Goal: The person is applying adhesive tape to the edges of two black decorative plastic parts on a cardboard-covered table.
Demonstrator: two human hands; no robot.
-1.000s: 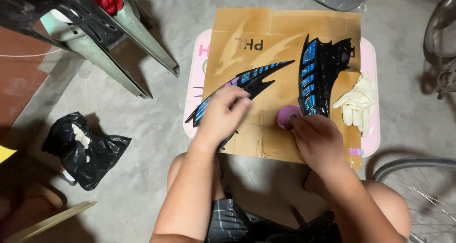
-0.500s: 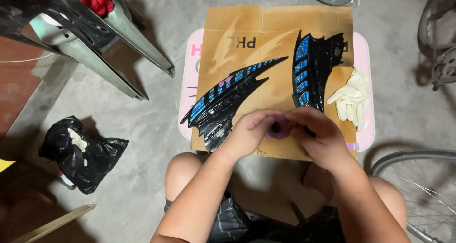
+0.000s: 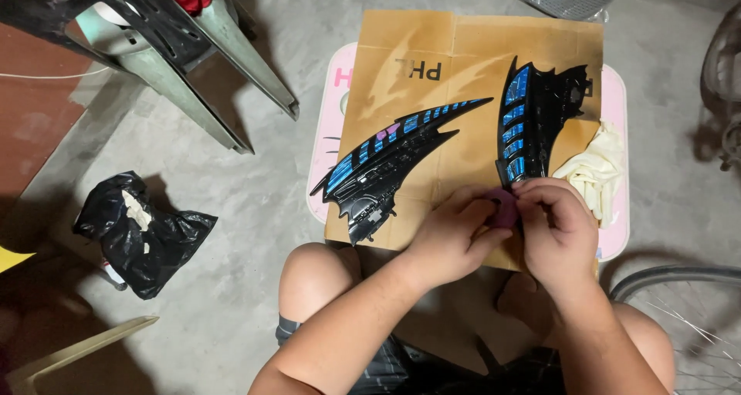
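Purple tape roll point(image 3: 503, 207) is being pinched between left hand point(image 3: 451, 237) and right hand point(image 3: 557, 225), both clamped on it, near the right black-blue fairing panel point(image 3: 532, 117); peeling stage, next needing a free end.

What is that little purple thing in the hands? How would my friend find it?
Start at the brown cardboard sheet on the pink table. At its near edge, the left hand and the right hand meet, pinching a small roll between the fingers. It is round and purple, while the two long spiky panels beside it are black with shiny blue stripes.
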